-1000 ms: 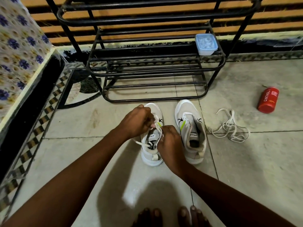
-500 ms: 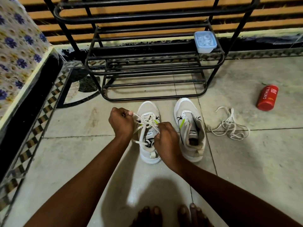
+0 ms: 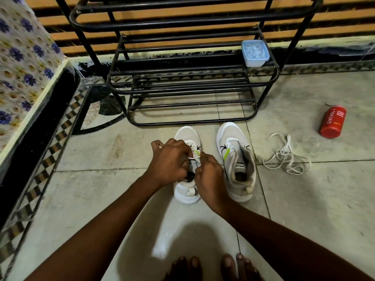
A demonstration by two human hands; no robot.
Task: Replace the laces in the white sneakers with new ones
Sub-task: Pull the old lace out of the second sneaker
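While the left hand (image 3: 169,159) and right hand (image 3: 209,171) each pinch the flat white lace (image 3: 195,154) over the left white mesh sneaker (image 3: 187,136) on the grey tiled floor (image 3: 304,199), its laceless white twin (image 3: 236,159) stands just beside it, with a loose tangle of off-white laces (image 3: 286,157) lying further right.

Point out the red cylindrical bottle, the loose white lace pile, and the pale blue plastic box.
Red cylindrical bottle (image 3: 332,122): head view, middle of its side.
Loose white lace pile (image 3: 285,154): head view, central tangle.
Pale blue plastic box (image 3: 255,51): head view, lid centre.
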